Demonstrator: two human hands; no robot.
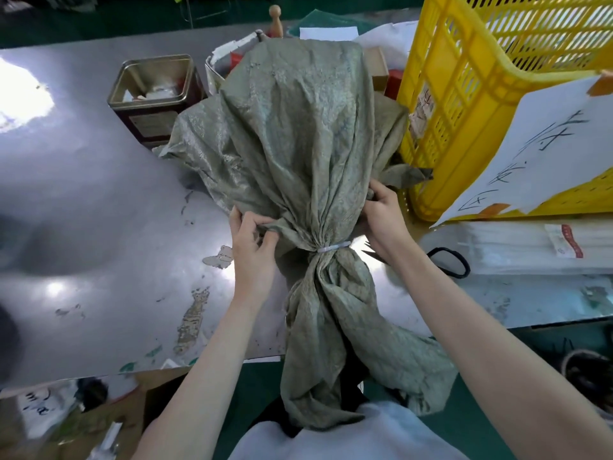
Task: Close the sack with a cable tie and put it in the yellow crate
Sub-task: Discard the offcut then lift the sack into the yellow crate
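— Where the sack (pixel 298 127) is concerned, what is seen of its place?

— It is laid on the grey metal table (pixel 99 194), its filled body pointing away from the person and its loose mouth hung over the near edge. Its neck is cinched by a white cable tie (pixel 333 249). The yellow crate (pixel 464 111) is stood just beside it on the right, and the sack is seen outside the crate, with one fold lying against the crate's wall.

— And how is the sack held?

— By both hands, just above the tie. A fold of the cloth is pinched on the left side by the left hand (pixel 253 250), fingers curled and closed on the fabric. The right side is gripped by the right hand (pixel 384 214), its fingers likewise bent round a bunch of cloth.

— What else is shown on the table?

— An open square tin (pixel 156 94) is stood behind the sack on the left. A white sheet with handwritten characters (pixel 537 154) is hung on the crate's near rim. Stacked clear bags (pixel 517 247) are laid to the right, with a black loop (pixel 454 260) resting on them.
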